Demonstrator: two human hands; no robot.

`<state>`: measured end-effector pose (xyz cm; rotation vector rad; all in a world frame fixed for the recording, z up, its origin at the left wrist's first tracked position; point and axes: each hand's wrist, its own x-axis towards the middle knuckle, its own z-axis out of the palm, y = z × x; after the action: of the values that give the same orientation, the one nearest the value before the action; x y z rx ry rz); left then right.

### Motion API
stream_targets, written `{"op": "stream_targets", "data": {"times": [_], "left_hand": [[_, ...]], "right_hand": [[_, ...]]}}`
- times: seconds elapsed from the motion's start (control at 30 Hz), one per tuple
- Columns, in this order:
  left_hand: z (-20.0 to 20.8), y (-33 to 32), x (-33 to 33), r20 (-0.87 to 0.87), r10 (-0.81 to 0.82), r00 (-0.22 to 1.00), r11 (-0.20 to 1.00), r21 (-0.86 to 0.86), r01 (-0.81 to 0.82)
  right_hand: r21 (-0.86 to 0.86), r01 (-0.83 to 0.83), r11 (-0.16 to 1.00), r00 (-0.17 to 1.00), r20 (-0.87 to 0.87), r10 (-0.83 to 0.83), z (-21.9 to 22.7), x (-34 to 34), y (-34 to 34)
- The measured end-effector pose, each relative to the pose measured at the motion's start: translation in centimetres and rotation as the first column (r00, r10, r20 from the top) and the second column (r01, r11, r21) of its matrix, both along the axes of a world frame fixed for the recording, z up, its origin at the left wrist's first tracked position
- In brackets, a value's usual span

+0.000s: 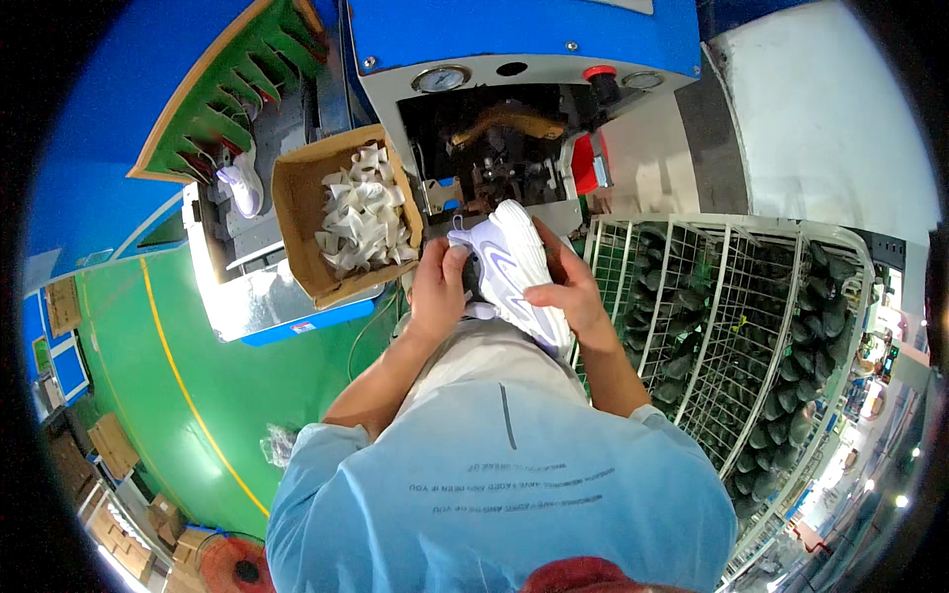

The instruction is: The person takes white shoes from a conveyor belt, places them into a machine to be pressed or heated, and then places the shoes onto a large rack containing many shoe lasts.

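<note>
A white and lavender sneaker (510,259) is held over my lap, tilted, with its thick white sole toward the right. My right hand (573,295) grips it by the sole, thumb across the sole's side and fingers behind. At the lavender collar side, my left hand (440,287) is closed with thumb and fingers against the upper; its fingertips are partly hidden. Just beyond the shoe is a machine (514,59) with a blue and grey front and a dark recess. A cardboard box (294,222) of crumpled white strips (366,217) stands left of my left hand.
To my right, a white wire rack (727,296) holds many dark, shoe-shaped pieces. Another white and lavender sneaker (242,186) sits at the far left below green flaps (242,94). The machine carries a gauge (441,78) and a red knob (599,73).
</note>
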<state>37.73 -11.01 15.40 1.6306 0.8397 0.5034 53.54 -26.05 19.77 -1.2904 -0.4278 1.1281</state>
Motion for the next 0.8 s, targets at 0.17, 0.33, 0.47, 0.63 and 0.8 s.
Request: {"op": "stream_targets", "data": {"times": [0.17,0.33,0.47,0.63,0.8], "left_hand": [[-1.3,-0.6,-0.7,-0.008,0.031,0.999,0.995,0.096,-0.030],[-2.0,0.7,-0.8,0.000,-0.009,1.000,0.999,0.041,0.009],[1.9,0.4,-0.7,0.115,-0.236,0.965,0.949,-0.185,0.254],[0.0,-0.5,0.6,0.208,-0.392,0.896,0.864,-0.251,0.436],[-2.9,-0.4,4.3,0.313,-0.281,0.907,0.745,-0.525,0.411]], "right_hand": [[-0.127,-0.004,0.992,1.000,-0.014,0.002,0.1,-0.9,0.8],[-0.134,0.066,0.989,0.997,0.047,-0.060,2.2,-0.7,2.0],[-0.166,0.436,0.885,0.821,-0.329,-0.466,0.6,0.8,1.0],[-0.098,0.436,0.894,0.899,0.013,-0.437,0.2,3.6,2.6],[-0.222,0.405,0.887,0.829,0.497,-0.254,-1.3,6.5,4.5]]}}
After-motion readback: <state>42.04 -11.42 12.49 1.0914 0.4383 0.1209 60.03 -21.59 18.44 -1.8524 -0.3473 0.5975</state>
